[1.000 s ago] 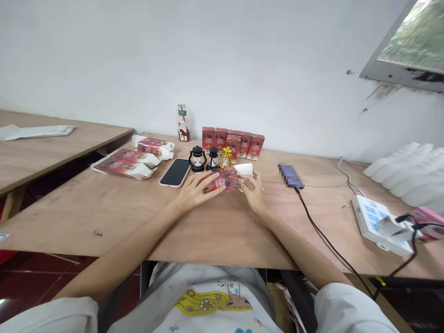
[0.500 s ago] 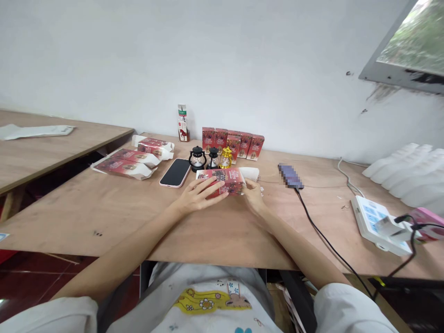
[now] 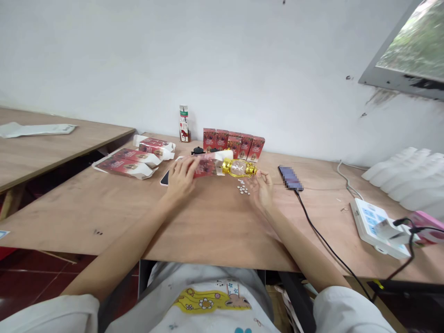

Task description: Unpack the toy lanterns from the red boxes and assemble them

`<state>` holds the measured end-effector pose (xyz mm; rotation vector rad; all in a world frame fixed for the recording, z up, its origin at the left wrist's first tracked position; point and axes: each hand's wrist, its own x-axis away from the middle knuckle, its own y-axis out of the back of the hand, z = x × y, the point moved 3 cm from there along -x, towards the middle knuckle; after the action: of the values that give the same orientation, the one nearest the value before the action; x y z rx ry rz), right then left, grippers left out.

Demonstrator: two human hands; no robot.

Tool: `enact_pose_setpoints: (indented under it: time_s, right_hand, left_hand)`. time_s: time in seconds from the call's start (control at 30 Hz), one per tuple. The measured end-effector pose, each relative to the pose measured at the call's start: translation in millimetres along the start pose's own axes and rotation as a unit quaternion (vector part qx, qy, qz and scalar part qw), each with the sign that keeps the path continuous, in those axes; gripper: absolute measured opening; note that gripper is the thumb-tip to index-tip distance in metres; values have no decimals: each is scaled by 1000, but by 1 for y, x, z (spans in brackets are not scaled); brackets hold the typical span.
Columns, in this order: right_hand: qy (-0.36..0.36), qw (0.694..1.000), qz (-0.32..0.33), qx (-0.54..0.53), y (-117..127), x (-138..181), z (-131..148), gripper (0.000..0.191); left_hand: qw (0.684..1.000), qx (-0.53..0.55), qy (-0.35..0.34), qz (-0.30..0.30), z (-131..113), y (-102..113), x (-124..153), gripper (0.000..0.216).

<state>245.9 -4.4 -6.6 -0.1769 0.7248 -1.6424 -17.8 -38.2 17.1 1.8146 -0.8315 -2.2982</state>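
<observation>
My left hand (image 3: pixel 182 178) is closed around a red printed carton (image 3: pixel 206 166), which lies on its side with its open end to the right and a white flap up. At that open end is a small gold lantern (image 3: pixel 239 167) with a clear middle, lying level and in line with the carton. My right hand (image 3: pixel 262 187) pinches the lantern's far right end between thumb and fingers. Below the lantern, several small white discs (image 3: pixel 243 188) lie on the table. Behind the carton the tops of black lanterns (image 3: pixel 198 151) show, the rest hidden.
Several red boxes (image 3: pixel 255 148) stand by the wall, near a small packaged bottle (image 3: pixel 184 127). Flattened cartons (image 3: pixel 121 164) lie at left. A partly hidden phone (image 3: pixel 164 179) is beside my left hand; another phone (image 3: pixel 290 178), cabled, lies right, before a white power strip (image 3: pixel 367 222).
The carton has tilted and shifted left and up. My right hand has moved from its flap to a gold lantern now at the open end. The white discs have come into view.
</observation>
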Motion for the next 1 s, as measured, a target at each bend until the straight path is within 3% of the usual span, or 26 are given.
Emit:
enact_pose_setpoints:
  time_s: [0.1, 0.17, 0.33, 0.47, 0.57, 0.67, 0.73, 0.8, 0.9, 1.0]
  right_hand:
    - [37, 999, -29, 14, -1, 0, 8, 32]
    - [57, 996, -26, 60, -3, 3, 11, 31]
    - [97, 976, 59, 186, -15, 17, 11, 28]
    - [127, 939, 133, 290, -21, 24, 6, 23]
    - [176, 911, 140, 346, -20, 26, 7, 23]
    - [255, 863, 117, 420, -18, 30, 12, 27]
    - [341, 810, 89, 469, -19, 37, 19, 31]
    - [434, 746, 100, 496, -24, 48, 23, 28]
    - [529, 657, 180, 506, -37, 65, 23, 14]
    - [560, 603, 229, 520, -48, 75, 17, 18]
  left_hand:
    - [994, 19, 101, -38, 19, 1, 1, 67]
    - [988, 54, 129, -66, 25, 2, 1, 65]
    - [967, 198, 141, -81, 21, 4, 0, 61]
    - [913, 322, 247, -50, 11, 0, 1, 61]
    - [814, 451, 364, -37, 5, -9, 2, 70]
    - [642, 581, 499, -23, 0, -21, 6, 58]
    - [523, 642, 561, 13, -7, -26, 8, 46]
    - [432, 685, 585, 46, -15, -26, 9, 37]
    - [360, 722, 587, 58, -29, -20, 8, 28]
    - [350, 747, 562, 66, -40, -14, 6, 27]
